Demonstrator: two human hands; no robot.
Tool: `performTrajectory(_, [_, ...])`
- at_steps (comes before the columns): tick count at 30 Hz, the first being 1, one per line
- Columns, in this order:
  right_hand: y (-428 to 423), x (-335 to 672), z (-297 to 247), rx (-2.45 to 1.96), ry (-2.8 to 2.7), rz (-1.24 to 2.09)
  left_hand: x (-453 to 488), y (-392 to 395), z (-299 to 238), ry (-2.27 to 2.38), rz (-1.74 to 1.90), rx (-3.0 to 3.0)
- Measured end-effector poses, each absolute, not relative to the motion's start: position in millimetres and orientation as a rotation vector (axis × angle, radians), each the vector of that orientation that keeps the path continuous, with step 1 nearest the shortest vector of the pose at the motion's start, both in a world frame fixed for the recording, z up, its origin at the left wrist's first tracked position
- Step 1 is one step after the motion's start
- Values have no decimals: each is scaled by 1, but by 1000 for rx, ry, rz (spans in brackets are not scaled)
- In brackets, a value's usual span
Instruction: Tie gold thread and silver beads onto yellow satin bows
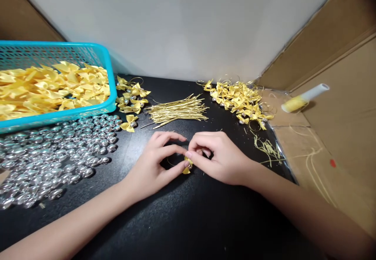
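Both hands meet over the black table around a small yellow ribbon bow (187,170). My left hand (160,156) pinches the bow between thumb and fingers, and a thin loop of gold cord shows beside it. My right hand (219,156) is closed, thumb and forefinger pressed together at the bow's upper right edge; whatever is between those fingertips is too small to make out. Just beyond the hands lies a bundle of gold cord pieces (178,111). One bow with a silver bead (129,123) rests left of the bundle.
At the left stands a turquoise basket (110,82) full of yellow bows. Many silver beads (58,146) spread before it. Bows with cord loops (235,99) are heaped at the back right, near cord scraps (267,147). A thread spool (305,97) is on the cardboard at right.
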State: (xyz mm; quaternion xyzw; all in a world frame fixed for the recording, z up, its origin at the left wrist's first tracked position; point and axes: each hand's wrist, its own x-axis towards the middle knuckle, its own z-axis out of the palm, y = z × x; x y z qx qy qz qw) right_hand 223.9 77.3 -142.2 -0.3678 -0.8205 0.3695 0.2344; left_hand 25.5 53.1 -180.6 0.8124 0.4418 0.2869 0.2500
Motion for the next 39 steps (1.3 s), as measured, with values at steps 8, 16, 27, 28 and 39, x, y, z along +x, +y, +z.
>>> performTrajectory(8, [85,212,-147,-1039,-2249,1127,19,59,-183,1233,708,2119])
performTrajectory(16, [88,215,-144,-1141,-2206,1194,16,59,-184,1196,636,2140])
performTrajectory(27, [91,222,-139,-1189,-2171,1167,15,57,-188,1214,508,2167])
performTrajectory(28, [92,223,-138,-1197,-2170,1168,15,57,-188,1214,503,2168])
performTrajectory(39, [93,228,-134,-1265,-2203,1145,19,56,-188,1213,486,2201])
